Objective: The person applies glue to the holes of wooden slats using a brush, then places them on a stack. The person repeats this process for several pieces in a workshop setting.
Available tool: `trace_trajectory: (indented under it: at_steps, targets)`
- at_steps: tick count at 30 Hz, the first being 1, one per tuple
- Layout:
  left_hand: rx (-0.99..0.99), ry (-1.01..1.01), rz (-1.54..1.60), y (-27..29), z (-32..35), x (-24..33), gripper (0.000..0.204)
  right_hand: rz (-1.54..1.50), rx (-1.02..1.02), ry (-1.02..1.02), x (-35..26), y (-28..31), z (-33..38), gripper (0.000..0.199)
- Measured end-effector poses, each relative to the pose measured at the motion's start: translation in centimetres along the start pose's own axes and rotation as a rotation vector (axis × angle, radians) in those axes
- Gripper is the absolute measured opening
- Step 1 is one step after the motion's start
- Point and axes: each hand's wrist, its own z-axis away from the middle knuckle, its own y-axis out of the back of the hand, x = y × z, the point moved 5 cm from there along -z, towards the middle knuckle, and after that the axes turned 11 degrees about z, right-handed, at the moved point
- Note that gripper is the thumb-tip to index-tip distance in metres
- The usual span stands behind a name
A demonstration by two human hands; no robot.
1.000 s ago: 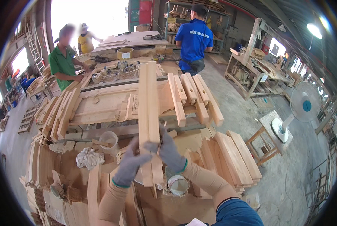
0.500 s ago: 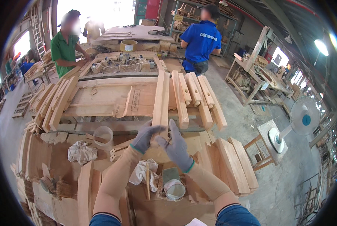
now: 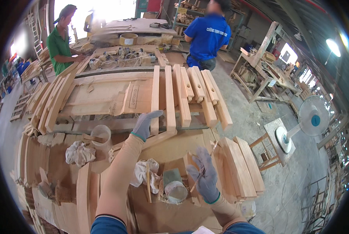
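My left hand, in a grey glove, grips the near end of a pale wooden bar, one finger stretched across its face. Beside it, a second wooden bar lies parallel, a narrow gap between them. Lower right, my gloved right hand is slightly blurred, its fingers curled round a thin stick that slants up past them. Close to that hand stand a pale round tub and a grey-green block. A white rag with a wooden stick lies left of them.
More bars with holes lie to the right, and curved wooden pieces to the left. A white bucket stands beside a crumpled cloth. Boards and a fan are on the right. Two co-workers stand beyond.
My right hand has drawn back from the bar, down and to the right, with the thin stick. Two bars now show apart where one broad piece showed. My left hand has shifted slightly up.
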Motion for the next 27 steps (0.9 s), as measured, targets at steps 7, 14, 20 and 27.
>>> trace_trajectory:
  at_steps: [7, 14, 20, 27]
  targets:
    - [0.11, -0.036, 0.032, 1.4, 0.0, -0.6, 0.037, 0.16, -0.024, 0.058, -1.8, 2.4, 3.0, 0.063]
    - [0.188, 0.108, 0.259, 4.5, 13.9, -7.7, 0.045, 0.694, 0.189, 0.111, -0.6, 10.9, 10.4, 0.063]
    - [-0.032, 0.246, 0.277, -4.8, 23.0, -15.0, 0.043, 0.731, 0.748, -0.105, 3.9, 18.7, 20.4, 0.061]
    - [-0.239, 0.336, 0.028, -15.6, 23.2, -22.4, 0.047, -0.063, 0.861, -0.237, 12.7, 19.8, 23.7, 0.029]
